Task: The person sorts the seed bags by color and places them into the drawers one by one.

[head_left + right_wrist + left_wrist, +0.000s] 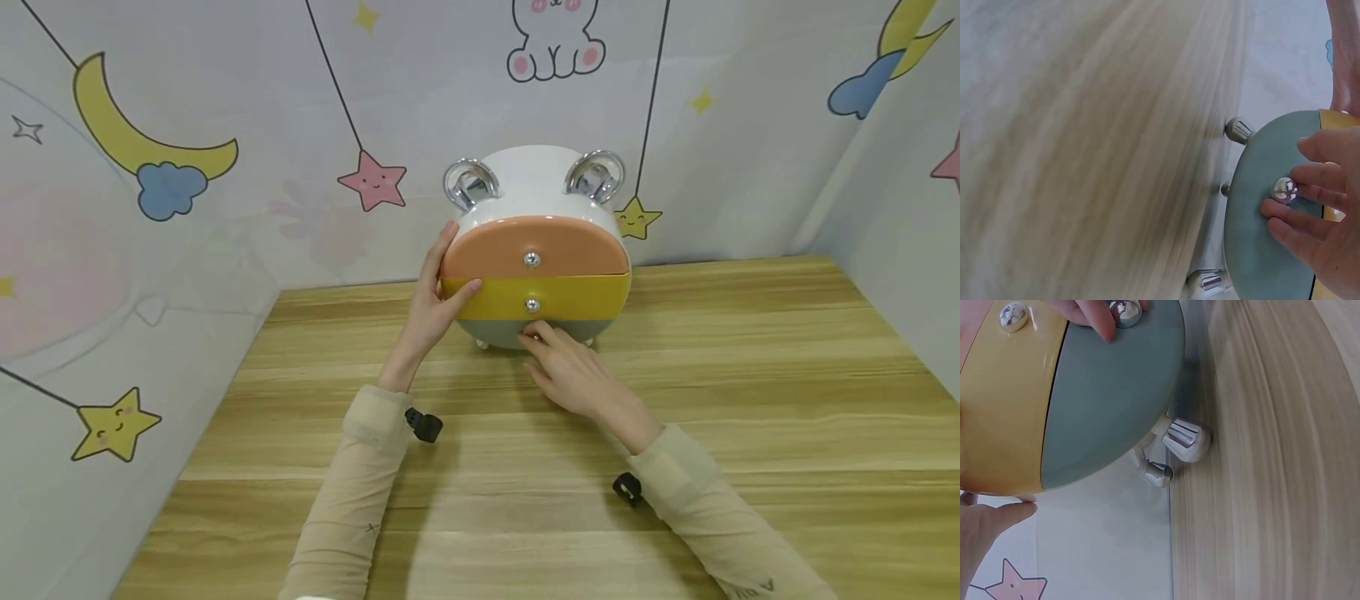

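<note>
A small bear-shaped drawer box [551, 179] stands on the wooden table, with orange, yellow and grey-green drawer fronts. My left hand [435, 304] holds its left side, thumb on the yellow front and fingers along the edge; part of that hand [985, 528] shows in the left wrist view. At the lowest, grey-green drawer [1113, 406] is my right hand [570, 371]. In the right wrist view its fingers lie on both sides of the round silver knob [1284, 189], with the thumb apart from it. All three drawers look closed.
The box has silver ears [595, 177] and short silver-tipped feet [1186, 439]. Wood-grain table [750, 400] extends around it. Behind stands a pale cloth wall [442, 92] printed with stars and moons. Small black devices [425, 425] sit at both wrists.
</note>
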`<state>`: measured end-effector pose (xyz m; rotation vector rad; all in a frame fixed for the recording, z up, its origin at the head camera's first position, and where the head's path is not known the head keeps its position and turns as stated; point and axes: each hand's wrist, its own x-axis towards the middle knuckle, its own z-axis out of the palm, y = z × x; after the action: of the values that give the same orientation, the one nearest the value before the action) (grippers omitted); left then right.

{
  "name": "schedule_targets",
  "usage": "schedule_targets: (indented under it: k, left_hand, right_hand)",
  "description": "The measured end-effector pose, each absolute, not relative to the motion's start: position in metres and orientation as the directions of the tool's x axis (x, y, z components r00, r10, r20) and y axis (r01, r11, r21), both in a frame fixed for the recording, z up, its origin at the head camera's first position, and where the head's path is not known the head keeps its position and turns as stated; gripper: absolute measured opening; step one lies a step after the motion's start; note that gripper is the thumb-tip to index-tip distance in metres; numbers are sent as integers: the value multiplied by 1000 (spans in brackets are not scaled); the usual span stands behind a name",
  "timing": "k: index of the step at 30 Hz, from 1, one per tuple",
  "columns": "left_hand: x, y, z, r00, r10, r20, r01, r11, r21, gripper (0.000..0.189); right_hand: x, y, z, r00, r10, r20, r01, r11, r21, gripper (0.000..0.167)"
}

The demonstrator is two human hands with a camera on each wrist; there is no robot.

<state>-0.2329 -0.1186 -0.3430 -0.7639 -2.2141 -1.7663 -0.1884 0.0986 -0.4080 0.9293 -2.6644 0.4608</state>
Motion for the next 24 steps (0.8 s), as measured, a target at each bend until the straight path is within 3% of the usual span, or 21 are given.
schedule_targets:
  k: [11,24]
  left_hand:
    - [-229,-121,-343,-877,245,413,459,176,871,76]
    - [-210,-121,-349,-917,166,363,396,270,878,87]
  right_hand:
    - [-183,97,-405,-746,-573,340,-641,755,-134,46]
    - [-167,113,-408,-745,-572,345,-641,757,-129,49]
